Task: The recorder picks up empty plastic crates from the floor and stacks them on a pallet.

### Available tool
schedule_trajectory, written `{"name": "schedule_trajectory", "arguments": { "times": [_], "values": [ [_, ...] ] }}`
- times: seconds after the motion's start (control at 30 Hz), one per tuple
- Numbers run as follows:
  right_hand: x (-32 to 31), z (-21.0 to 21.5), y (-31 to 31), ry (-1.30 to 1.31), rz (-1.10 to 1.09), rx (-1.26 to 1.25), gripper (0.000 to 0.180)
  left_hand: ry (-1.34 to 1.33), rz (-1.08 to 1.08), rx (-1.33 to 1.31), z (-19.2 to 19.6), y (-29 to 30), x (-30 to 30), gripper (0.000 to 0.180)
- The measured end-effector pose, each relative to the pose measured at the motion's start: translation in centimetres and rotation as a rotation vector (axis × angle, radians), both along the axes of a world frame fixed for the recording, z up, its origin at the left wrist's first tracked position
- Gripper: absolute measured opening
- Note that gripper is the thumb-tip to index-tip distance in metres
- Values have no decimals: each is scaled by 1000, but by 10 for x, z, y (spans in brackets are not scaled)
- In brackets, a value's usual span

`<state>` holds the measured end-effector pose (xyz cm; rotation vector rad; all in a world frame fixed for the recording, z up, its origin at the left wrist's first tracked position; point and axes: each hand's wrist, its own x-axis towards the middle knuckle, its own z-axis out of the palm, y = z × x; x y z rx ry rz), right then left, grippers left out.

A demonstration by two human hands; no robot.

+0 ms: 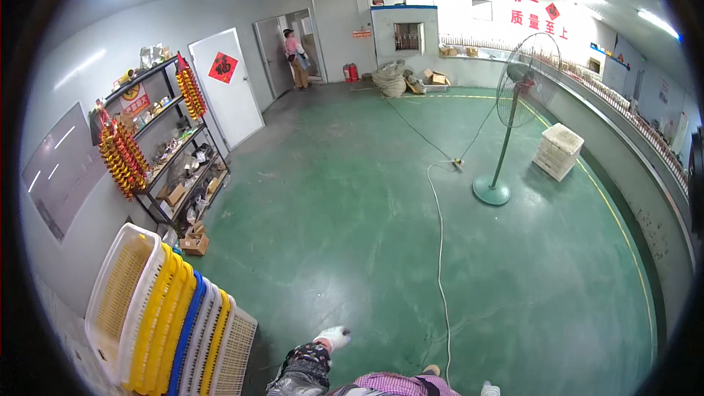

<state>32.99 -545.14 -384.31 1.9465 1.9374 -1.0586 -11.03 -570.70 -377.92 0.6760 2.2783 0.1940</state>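
Note:
My left hand (334, 336), in a white glove, hangs over the green floor, its arm in a dark patterned sleeve. Its fingers look loosely apart, and nothing shows in them. Nearest to it, on the left, is a tall stack of plastic baskets (242, 330) in white, yellow and blue. Only a bit of my right hand (490, 389), also gloved in white, shows at the lower edge; its fingers cannot be made out. A white cable (441, 264) runs along the floor between my two hands.
A standing fan (490, 189) and a white crate stack (559, 151) stand ahead right; the cable meets a power strip (457, 163). Loaded shelves (176, 139) line the left wall. A person (296, 59) stands by the far doorway, near red fire extinguishers (353, 72) and sacks (391, 79).

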Motion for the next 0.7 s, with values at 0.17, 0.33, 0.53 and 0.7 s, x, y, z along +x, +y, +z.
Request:
{"name": "schedule_trajectory", "arguments": {
  "times": [0.17,0.33,0.53,0.7],
  "values": [
    [27,-83,149,-100,-44,316,33,-49,111,-211,-23,24,22,39],
    [-60,23,237,-48,-122,50,37,-101,201,-171,-16,81,25,38],
    [-106,3,278,-2,-20,35,37,-94,187,-91,-15,139,3,39],
    [-162,48,260,130,222,32,47,-145,227,-141,-13,137,-59,39]
  ]
}}
